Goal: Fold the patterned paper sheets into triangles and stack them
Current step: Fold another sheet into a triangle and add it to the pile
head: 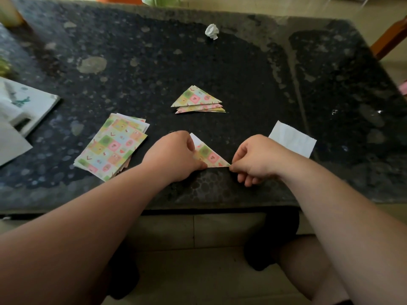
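A patterned sheet folded into a triangle (210, 156) lies near the table's front edge, its white underside showing at the top corner. My left hand (176, 155) covers its left part, fingers curled down onto the paper. My right hand (253, 160) pinches the triangle's right tip. Farther back, a stack of folded patterned triangles (198, 101) sits on the dark stone table (242, 84). To the left lies a pile of unfolded patterned sheets (112, 146).
A white folded tissue (293, 138) lies right of my right hand. A crumpled white paper ball (211, 31) sits near the far edge. White papers and a box (19, 115) occupy the left edge. A wooden chair part (389, 38) stands at the right.
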Demonstrator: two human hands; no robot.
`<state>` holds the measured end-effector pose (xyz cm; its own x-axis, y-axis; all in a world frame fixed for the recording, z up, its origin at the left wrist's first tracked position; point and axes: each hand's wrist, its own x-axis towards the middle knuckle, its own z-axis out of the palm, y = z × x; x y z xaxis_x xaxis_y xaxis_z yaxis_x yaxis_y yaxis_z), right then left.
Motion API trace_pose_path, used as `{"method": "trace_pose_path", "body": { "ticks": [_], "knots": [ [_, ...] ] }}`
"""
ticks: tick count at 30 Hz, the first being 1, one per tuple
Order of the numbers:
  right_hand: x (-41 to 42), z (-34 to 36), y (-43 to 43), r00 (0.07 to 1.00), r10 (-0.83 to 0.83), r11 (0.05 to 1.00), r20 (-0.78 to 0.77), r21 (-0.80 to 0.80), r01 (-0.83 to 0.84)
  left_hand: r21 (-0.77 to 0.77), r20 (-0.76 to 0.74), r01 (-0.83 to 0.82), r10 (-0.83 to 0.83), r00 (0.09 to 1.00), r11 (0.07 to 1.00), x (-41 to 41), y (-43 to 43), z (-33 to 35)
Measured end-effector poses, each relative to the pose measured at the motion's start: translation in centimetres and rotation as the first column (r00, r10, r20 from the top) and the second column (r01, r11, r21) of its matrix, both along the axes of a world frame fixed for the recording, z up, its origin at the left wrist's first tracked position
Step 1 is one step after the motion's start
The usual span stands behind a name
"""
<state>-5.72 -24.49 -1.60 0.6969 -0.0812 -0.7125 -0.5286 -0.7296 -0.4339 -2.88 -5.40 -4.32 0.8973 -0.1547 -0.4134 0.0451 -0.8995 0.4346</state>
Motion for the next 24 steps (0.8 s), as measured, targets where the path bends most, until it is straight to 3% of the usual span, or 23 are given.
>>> {"method": "trace_pose_path", "body": {
  "ticks": [11,15,18,20,22,24],
  "knots": [
    [-0.7,0.0,0.9,0.999,-0.031,0.989,-0.026,0.142,0.034,0.022,0.055,0.079,-0.080,0.995,0.997,-0.7,0.3,-0.2],
    [-0.1,0.6,0.8,0.985,-0.158,0.933,-0.076,0.315,0.174,0.009,0.258,0.235,-0.230,0.939,0.972,-1.4,0.5,0.0],
    [-0.1,1.8,0.5,0.974,-0.208,0.862,-0.086,0.455,0.224,-0.147,0.397,0.378,-0.295,0.869,0.914,-1.7,0.3,0.6],
    [-0.3,2.5,0.3,0.977,-0.211,0.828,-0.036,0.525,0.198,-0.253,0.431,0.379,-0.247,0.868,0.890,-1.9,0.2,1.2],
    [-0.4,2.9,0.2,0.970,-0.236,0.800,0.057,0.579,0.160,-0.428,0.382,0.275,-0.104,0.918,0.861,-2.1,0.0,1.9],
    [-0.4,3.3,0.1,0.939,-0.285,0.782,0.194,0.613,0.111,-0.657,0.189,0.048,0.103,0.977,0.752,-1.9,-0.2,2.7]
  ]
}}
